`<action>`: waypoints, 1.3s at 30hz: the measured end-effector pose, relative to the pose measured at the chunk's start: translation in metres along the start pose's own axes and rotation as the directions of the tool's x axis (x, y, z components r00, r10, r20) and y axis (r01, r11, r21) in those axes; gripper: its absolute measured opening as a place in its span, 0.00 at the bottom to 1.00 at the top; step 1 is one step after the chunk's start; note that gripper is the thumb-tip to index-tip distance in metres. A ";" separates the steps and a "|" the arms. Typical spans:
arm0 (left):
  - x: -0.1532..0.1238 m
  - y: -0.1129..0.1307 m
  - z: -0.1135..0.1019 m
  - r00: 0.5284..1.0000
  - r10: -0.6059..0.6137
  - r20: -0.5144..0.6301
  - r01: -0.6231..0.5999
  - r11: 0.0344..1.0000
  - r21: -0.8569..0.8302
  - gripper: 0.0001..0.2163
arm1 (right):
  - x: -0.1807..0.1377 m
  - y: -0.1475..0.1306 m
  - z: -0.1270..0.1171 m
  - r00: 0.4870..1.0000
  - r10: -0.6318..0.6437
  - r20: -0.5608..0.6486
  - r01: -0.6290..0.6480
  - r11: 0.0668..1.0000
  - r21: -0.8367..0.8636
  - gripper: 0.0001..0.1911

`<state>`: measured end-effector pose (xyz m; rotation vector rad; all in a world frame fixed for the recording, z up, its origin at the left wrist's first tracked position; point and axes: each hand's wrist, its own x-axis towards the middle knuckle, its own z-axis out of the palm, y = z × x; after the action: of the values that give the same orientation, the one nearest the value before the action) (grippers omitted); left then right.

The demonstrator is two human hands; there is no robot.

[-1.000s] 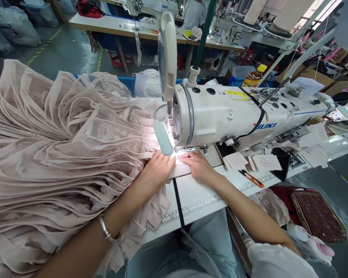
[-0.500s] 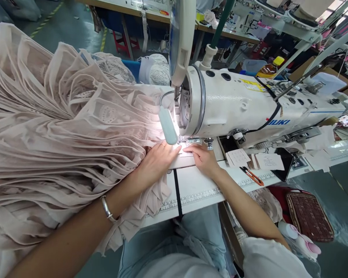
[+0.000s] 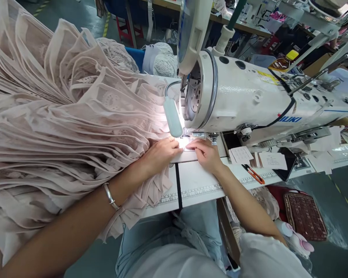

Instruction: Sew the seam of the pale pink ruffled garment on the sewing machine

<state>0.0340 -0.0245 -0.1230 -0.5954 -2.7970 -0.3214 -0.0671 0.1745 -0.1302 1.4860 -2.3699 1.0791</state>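
A white sewing machine (image 3: 234, 92) stands over the table, its lamp (image 3: 173, 117) lighting the needle area. Beneath it, a small pale fabric piece (image 3: 186, 143) lies on the bed, washed out by the glare. My left hand (image 3: 161, 153) comes in from the left, its fingers pressed together on the fabric near the presser foot. On the opposite side, my right hand (image 3: 208, 155) has its fingers closed on the piece's right edge, thumb tucked below. The fingertips are partly lost in the bright light. Pale pink lace-trimmed garments (image 3: 75, 127) heap up against my left arm.
Orange thread snips (image 3: 253, 174) lie right of my right forearm, below paper tags (image 3: 268, 160) and a dark flat device (image 3: 288, 164). A measuring tape strip (image 3: 203, 191) runs along the table's front edge. White lace bundles (image 3: 162, 60) sit behind the table.
The view has shifted slightly, so the machine appears farther right and higher. Both hands stay at the needle area; my left fingers look slightly more drawn in.
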 end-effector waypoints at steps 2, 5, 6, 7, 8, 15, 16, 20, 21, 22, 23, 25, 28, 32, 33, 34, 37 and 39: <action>0.000 0.000 0.003 1.000 0.015 0.015 -0.016 1.000 0.015 0.13 | 0.001 0.000 0.000 0.999 -0.043 0.002 0.043 0.999 0.033 0.19; 0.000 0.002 0.004 0.999 -0.002 0.034 0.000 0.999 0.051 0.11 | 0.001 0.000 0.000 0.999 -0.034 0.015 0.034 0.999 0.036 0.19; 0.000 0.003 0.004 0.999 -0.009 0.040 0.006 0.998 0.064 0.11 | 0.001 0.001 0.001 0.999 -0.027 0.020 0.027 0.999 0.031 0.19; 0.000 0.005 0.003 0.999 -0.014 0.045 0.011 0.997 0.080 0.10 | 0.001 0.001 0.001 0.999 -0.025 0.022 0.025 0.999 0.026 0.19; 0.000 0.006 0.003 0.999 -0.016 0.047 0.011 0.995 0.094 0.10 | 0.000 0.002 0.001 0.999 -0.029 0.021 0.028 0.999 0.024 0.19; -0.001 0.010 0.002 0.999 -0.023 0.032 0.021 0.998 0.062 0.13 | -0.001 0.002 -0.002 0.991 -0.110 0.080 0.110 0.994 0.007 0.20; -0.002 0.009 0.002 0.999 -0.027 0.030 0.026 0.999 0.041 0.13 | 0.000 0.002 -0.003 0.986 -0.130 0.101 0.132 0.991 -0.010 0.19; -0.007 0.007 0.002 0.997 -0.083 -0.006 0.083 0.996 -0.023 0.12 | 0.000 0.001 -0.005 0.970 -0.196 0.142 0.204 0.978 -0.038 0.19; -0.009 0.007 0.002 0.996 -0.088 -0.003 0.088 0.996 -0.027 0.12 | 0.000 0.002 -0.004 0.968 -0.201 0.147 0.210 0.977 -0.045 0.18; -0.011 0.007 0.002 0.996 -0.088 0.010 0.088 0.996 -0.026 0.12 | 0.000 0.002 -0.004 0.968 -0.200 0.152 0.210 0.976 -0.060 0.18; -0.012 0.007 0.002 0.996 -0.086 0.030 0.087 0.996 -0.020 0.13 | -0.001 0.003 -0.004 0.968 -0.195 0.157 0.209 0.975 -0.081 0.19; -0.013 0.008 0.002 0.993 -0.096 0.073 0.096 0.995 -0.004 0.15 | -0.002 0.004 -0.003 0.969 -0.190 0.159 0.212 0.969 -0.130 0.20; -0.012 0.009 0.002 0.986 -0.126 0.113 0.125 0.992 0.017 0.17 | -0.005 0.006 -0.002 0.965 -0.213 0.152 0.239 0.955 -0.174 0.21; -0.012 0.008 0.003 0.983 -0.138 0.124 0.137 0.990 0.016 0.20 | -0.007 0.007 -0.001 0.966 -0.195 0.170 0.227 0.953 -0.200 0.21; -0.012 0.008 0.003 0.984 -0.135 0.117 0.134 0.991 0.015 0.20 | -0.007 0.007 -0.001 0.967 -0.188 0.172 0.222 0.954 -0.204 0.21; -0.012 0.007 0.004 0.986 -0.129 0.108 0.128 0.992 0.016 0.21 | -0.007 0.007 -0.002 0.968 -0.180 0.177 0.215 0.954 -0.207 0.21; -0.013 0.005 0.006 0.991 -0.114 0.064 0.112 0.993 0.027 0.21 | -0.006 0.004 -0.002 0.969 -0.133 0.207 0.178 0.960 -0.215 0.20; -0.012 0.004 0.007 0.993 -0.114 0.037 0.113 0.993 0.036 0.21 | -0.005 0.001 -0.002 0.970 -0.098 0.224 0.149 0.963 -0.224 0.20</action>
<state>0.0445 -0.0233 -0.1322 -0.4408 -2.8739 -0.2874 -0.0661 0.1794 -0.1312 1.7034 -2.3972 0.6072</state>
